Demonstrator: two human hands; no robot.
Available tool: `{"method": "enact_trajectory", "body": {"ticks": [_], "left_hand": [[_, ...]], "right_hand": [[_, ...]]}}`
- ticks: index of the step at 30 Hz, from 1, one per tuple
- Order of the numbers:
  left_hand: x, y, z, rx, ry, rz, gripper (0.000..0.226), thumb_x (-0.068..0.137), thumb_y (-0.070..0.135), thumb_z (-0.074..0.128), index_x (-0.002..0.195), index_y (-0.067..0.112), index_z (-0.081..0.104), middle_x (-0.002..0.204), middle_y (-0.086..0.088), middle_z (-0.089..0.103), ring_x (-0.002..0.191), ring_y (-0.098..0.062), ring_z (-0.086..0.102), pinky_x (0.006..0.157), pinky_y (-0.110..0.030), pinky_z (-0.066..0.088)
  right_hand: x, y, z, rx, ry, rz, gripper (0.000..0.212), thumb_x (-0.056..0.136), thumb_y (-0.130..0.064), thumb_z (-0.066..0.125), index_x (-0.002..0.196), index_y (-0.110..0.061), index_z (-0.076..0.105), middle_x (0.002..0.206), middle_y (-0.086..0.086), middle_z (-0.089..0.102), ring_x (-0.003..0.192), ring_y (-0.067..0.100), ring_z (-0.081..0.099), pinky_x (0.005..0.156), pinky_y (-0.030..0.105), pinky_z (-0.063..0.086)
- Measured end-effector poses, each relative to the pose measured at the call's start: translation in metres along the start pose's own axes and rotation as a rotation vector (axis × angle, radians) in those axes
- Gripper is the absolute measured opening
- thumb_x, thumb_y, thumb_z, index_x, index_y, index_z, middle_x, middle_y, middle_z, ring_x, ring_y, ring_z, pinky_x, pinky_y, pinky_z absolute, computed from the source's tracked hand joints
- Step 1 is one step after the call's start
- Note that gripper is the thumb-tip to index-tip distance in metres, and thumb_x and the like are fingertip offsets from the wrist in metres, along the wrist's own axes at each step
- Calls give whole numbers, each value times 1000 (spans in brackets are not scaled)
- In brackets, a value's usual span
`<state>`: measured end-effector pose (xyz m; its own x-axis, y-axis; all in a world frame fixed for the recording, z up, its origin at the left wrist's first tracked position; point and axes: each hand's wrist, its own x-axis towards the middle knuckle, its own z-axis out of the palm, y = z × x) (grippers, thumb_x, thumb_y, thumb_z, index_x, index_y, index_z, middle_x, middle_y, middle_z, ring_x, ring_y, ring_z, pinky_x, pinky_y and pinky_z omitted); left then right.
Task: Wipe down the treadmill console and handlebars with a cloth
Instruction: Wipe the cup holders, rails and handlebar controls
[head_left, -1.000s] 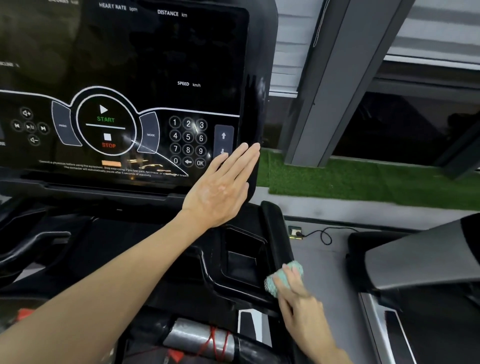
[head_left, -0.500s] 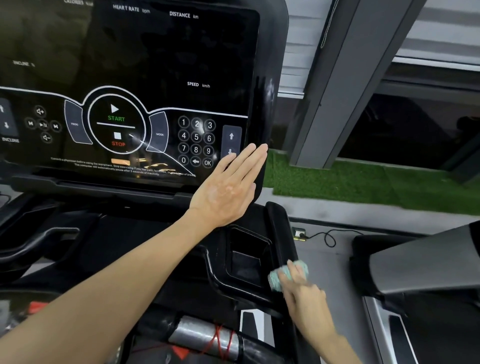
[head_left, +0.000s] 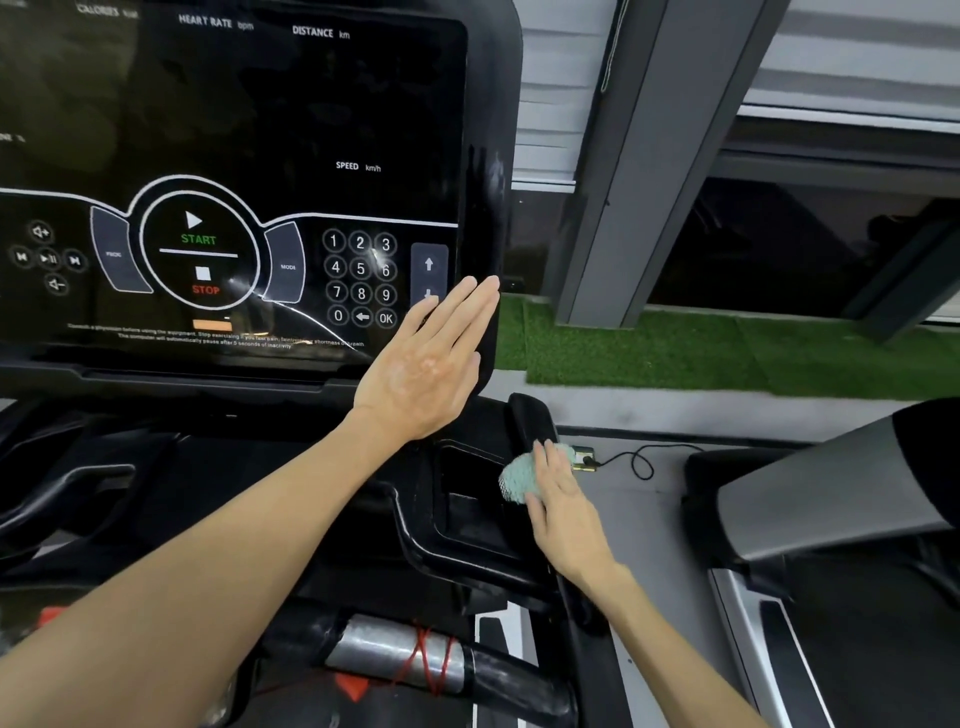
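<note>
The treadmill console (head_left: 234, 156) is a big black touch panel with START, STOP and a number pad. My left hand (head_left: 426, 364) lies flat with straight fingers against its lower right corner. My right hand (head_left: 558, 499) presses a small teal cloth (head_left: 519, 475) onto the black right side rail (head_left: 530, 421) beside the cup holder recess (head_left: 467, 499). The fingers look fairly straight over the cloth, and most of the cloth is under the palm. The front handlebar (head_left: 395, 654), black with a silver sensor sleeve, runs across the bottom.
A second treadmill (head_left: 831, 493) stands close on the right. On the grey floor between them lie a small socket box and a black cable (head_left: 639, 462). Beyond are a green turf strip (head_left: 727, 353), a grey pillar and dark windows.
My right hand has slid the cloth forward along the side rail, away from me. My left hand stays flat on the console corner. The view has shifted slightly.
</note>
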<state>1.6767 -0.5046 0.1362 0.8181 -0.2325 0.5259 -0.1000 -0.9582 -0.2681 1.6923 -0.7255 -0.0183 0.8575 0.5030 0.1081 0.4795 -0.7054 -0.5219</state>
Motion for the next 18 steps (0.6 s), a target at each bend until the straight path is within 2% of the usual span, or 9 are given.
{"method": "enact_trajectory", "body": {"ticks": [5,7,10,12,14,16,18], "left_hand": [[0,0,-1,-14,-6,-1,61,101,23,34,155,4,13,164,-7,11,150,-22,15,119,-41,20],[0,0,-1,-19,-11,-3,62,101,23,34,155,3,12,164,-7,10,150,-22,14,119,-41,20],[0,0,-1,-25,-12,0,62,101,23,34,155,3,11,164,-8,8,151,-23,13,119,-41,21],[0,0,-1,-24,-15,5,62,101,23,34,155,3,12,164,-8,8,151,-23,13,119,-41,21],[0,0,0,-25,-14,4,62,101,22,35,155,3,12,164,-8,9,151,-23,14,119,-42,20],[0,0,1,-34,-11,4,62,101,22,35,155,3,13,164,-8,9,150,-23,14,118,-42,21],[0,-1,2,-34,-8,6,61,101,22,35,155,3,13,164,-8,9,150,-23,14,118,-42,22]], "right_hand": [[-71,-5,-10,16,4,-1,56,101,-18,42,153,-22,20,157,-14,7,144,0,0,111,13,19],[-95,-6,-13,27,-10,51,56,102,-22,40,153,-22,17,156,-16,1,144,-1,-6,116,16,14],[-105,-12,-14,24,-53,121,57,102,-35,36,153,-21,13,159,-8,-15,144,6,-22,121,31,8],[-94,-17,-11,32,-65,156,61,99,-48,29,152,-19,16,158,-1,-23,142,13,-29,120,31,3],[-75,-18,-6,11,-49,176,76,93,-59,16,153,-13,9,158,3,-22,143,15,-27,118,27,-6],[-51,-14,1,-51,-35,163,83,91,-62,6,152,-6,1,159,8,-18,145,19,-21,116,26,-11],[-23,-8,6,-114,-9,131,75,98,-51,14,151,2,6,160,18,-5,147,29,-10,117,29,-10]]}}
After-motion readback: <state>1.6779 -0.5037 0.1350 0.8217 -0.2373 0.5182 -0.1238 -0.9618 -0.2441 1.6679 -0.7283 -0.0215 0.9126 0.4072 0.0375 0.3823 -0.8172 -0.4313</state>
